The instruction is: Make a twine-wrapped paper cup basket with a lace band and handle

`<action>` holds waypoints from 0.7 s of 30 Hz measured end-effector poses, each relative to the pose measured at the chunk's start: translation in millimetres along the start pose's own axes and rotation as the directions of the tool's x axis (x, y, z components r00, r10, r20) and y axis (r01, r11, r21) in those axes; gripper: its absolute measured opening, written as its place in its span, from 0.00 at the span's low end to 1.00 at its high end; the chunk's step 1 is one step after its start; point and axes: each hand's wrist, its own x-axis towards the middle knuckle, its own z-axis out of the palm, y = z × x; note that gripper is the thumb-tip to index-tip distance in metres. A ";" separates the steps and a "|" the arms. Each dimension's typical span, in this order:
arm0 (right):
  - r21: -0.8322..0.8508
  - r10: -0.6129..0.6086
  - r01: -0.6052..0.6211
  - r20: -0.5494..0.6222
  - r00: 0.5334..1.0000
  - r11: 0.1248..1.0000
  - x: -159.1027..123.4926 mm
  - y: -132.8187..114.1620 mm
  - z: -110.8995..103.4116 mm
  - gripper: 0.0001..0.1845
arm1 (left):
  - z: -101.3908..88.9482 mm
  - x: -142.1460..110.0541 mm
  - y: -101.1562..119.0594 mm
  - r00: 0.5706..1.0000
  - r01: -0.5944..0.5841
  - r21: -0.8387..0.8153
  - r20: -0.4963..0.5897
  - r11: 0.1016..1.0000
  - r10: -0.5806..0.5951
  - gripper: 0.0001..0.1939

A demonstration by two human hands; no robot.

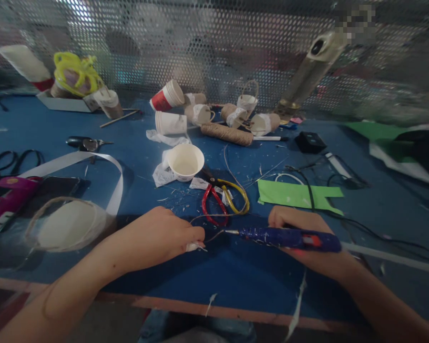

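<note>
My right hand (300, 219) is wrapped round a blue glue gun (289, 238), whose metal nozzle points left. My left hand (168, 236) is closed in a pinch on a thin brown twine (214, 236). One stretch of the twine reaches the nozzle tip; whether they touch I cannot tell. A small white scrap shows under the left fingertips. Just beyond the hands lie scissors (214, 205) with one red and one yellow handle loop. Behind them a white paper cup (186, 162) stands upright. Left of my left hand lies a cup with a twine handle (71, 224).
A magenta glue gun (12, 200) and white ribbon (116, 190) lie at left. Several twine-wrapped cups (232, 114) and a twine roll (227, 133) are at the back. Green paper (293, 194) and a black cable (372, 226) lie at right. A perforated metal screen (200, 43) closes off the back.
</note>
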 end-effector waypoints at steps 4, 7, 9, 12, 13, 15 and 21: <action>-0.004 -0.009 0.009 -0.007 1.000 1.000 -0.4 -0.7 0.8 0.12 | 0.7 0.5 0.0 1.000 -0.013 0.009 -0.024 1.000 0.014 0.04; -0.001 -0.024 0.024 -0.010 1.000 1.000 -1.1 -0.4 -0.2 0.12 | 1.7 -1.3 -0.8 0.997 -0.048 0.011 -0.060 0.999 0.049 0.05; 0.000 -0.044 0.044 -0.007 0.999 0.999 -2.1 1.0 -1.8 0.13 | 2.3 -2.9 -1.2 0.994 -0.080 0.007 -0.079 0.997 0.081 0.04; -0.002 -0.068 0.068 -0.014 0.998 0.998 -3.5 3.2 -4.5 0.12 | 3.3 -4.5 -0.9 0.988 -0.126 0.014 -0.087 0.992 0.127 0.03; -0.004 -0.071 0.071 -0.015 0.997 0.997 -3.7 3.4 -5.1 0.12 | 3.7 -4.7 -0.6 0.986 -0.138 0.021 -0.090 0.990 0.139 0.03; -0.016 -0.073 0.072 -0.002 0.997 0.997 -3.4 2.6 -5.6 0.12 | 4.8 -4.8 0.5 0.984 -0.151 0.032 -0.095 0.988 0.154 0.04; -0.022 -0.086 0.087 0.036 0.996 0.996 -0.6 -2.8 -3.1 0.12 | 5.2 -5.6 3.3 0.982 -0.169 0.009 -0.086 0.986 0.169 0.05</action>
